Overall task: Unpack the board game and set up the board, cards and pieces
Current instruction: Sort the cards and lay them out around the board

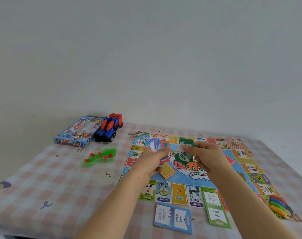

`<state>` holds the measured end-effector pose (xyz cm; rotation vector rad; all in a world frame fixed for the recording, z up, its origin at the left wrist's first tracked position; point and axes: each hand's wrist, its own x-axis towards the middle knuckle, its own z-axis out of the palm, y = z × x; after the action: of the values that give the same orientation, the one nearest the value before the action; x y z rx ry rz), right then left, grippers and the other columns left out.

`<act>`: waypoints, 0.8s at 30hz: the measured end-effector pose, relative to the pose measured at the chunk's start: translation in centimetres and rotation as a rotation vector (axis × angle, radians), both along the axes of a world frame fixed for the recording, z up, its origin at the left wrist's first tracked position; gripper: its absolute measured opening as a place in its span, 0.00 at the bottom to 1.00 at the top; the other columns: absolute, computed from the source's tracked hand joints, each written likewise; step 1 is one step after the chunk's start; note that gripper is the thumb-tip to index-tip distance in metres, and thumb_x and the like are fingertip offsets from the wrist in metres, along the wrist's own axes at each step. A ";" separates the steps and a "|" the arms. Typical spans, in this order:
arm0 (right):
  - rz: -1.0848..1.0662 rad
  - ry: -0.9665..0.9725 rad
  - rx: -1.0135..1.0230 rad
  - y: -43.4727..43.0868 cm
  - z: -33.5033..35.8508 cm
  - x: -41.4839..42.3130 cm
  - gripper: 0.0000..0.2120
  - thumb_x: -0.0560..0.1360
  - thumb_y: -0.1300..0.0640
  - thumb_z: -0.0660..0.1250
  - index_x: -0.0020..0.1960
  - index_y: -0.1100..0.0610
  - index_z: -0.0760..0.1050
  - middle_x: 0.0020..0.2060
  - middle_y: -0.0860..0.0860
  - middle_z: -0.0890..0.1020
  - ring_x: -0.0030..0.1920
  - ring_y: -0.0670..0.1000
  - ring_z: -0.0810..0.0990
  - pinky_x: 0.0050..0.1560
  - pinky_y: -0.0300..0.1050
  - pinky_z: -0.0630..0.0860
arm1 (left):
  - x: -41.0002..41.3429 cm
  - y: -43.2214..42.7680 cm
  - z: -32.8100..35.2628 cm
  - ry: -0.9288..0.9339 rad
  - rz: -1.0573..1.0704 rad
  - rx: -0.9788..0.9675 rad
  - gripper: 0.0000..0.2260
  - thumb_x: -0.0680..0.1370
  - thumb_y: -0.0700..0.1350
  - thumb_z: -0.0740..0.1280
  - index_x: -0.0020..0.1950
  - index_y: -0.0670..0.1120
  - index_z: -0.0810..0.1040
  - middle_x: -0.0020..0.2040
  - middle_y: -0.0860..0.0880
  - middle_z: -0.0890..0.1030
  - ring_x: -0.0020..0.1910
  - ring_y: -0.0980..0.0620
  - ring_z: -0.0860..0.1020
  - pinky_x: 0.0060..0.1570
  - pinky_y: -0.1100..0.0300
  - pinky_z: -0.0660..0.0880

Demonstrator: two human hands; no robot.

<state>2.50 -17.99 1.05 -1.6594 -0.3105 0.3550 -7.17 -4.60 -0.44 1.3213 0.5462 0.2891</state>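
Sorting play money over the board (pixel 179 194) is my guess at the current step. The board is lying flat on the right half of the checked cloth (pixel 48 183); it looks thin, light and stiff-ish, so I'd be lifting it by 2 opposite edges.

The game box (pixel 74 133) is sitting back left with a toy truck (pixel 108 128) right against its right end. Can't tell if anything's left inside.

2 property cards are lying at the board's near edge, a blue card (pixel 172 217) on the cloth and a green card (pixel 215 211) overlapping the edge. They look like flat, slick cardstock, so sliding them to an edge before pinching prob. works best. An orange card stack (pixel 166 171) is resting near the board's centre.

The left hand (pixel 152 163) is curling round a few blue notes (pixel 155 144), thumb and fingers pinching them. The right hand (pixel 208 157) is pinching a wad of green notes (pixel 183 152), fingers bent round it. Notes are flimsy, bending and slipping off each other easily, so they want a pinch across the stack, not at 1 corner.

Green and red houses (pixel 101 156) are heaped left of the board, poss. in a clear bag, unsure. Coloured pawns (pixel 277 204) are lying bunched on the board's near right corner, also looking bagged. Both are small, hard plastic and likely to be scattering if tipped out.
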 end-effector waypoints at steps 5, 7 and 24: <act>-0.008 0.002 0.007 0.0 -0.1 0.0 0.06 0.69 0.62 0.74 0.45 0.62 0.80 0.20 0.49 0.73 0.21 0.46 0.64 0.19 0.35 0.62 | -0.2 0.4 0.2 -0.013 -0.035 0.030 0.05 0.75 0.49 0.70 0.45 0.49 0.76 0.38 0.50 0.78 0.37 0.54 0.74 0.28 0.65 0.69; 0.008 -0.013 -0.004 0.1 -0.1 0.0 0.06 0.69 0.61 0.74 0.44 0.62 0.80 0.20 0.49 0.73 0.21 0.47 0.65 0.20 0.36 0.63 | -0.2 0.4 0.2 -0.016 -0.054 0.035 0.04 0.75 0.48 0.70 0.45 0.50 0.76 0.38 0.51 0.78 0.36 0.55 0.75 0.29 0.65 0.69; 0.034 -0.030 -0.062 -0.5 -0.2 -0.2 0.02 0.72 0.61 0.72 0.41 0.59 0.79 0.27 0.54 0.77 0.21 0.47 0.63 0.21 0.37 0.62 | -0.2 0.6 0.0 0.066 -0.071 0.179 0.05 0.78 0.48 0.65 0.48 0.46 0.76 0.39 0.48 0.80 0.36 0.53 0.77 0.27 0.64 0.70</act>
<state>2.30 -18.51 0.88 -1.7238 -0.3535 0.3682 -7.37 -4.00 -0.46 1.5249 0.5366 0.2405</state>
